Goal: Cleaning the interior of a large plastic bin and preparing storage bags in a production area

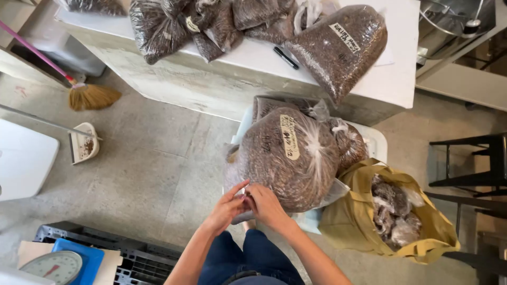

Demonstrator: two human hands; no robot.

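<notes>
In the head view, both hands meet at the near lower edge of a large clear plastic bag of brown beans [293,158]. This bag lies on a white stool [376,141], on top of other similar bags. The left hand [228,207] has its fingers [237,188] bent and pinching the loose plastic. The right hand [265,203] closes its fingers on the same plastic, touching the left hand. Just beside the stool, a yellow cloth bag [364,221] stands open on the floor. More bean bags [338,47] and a black marker [285,57] lie on the white worktop [396,79].
</notes>
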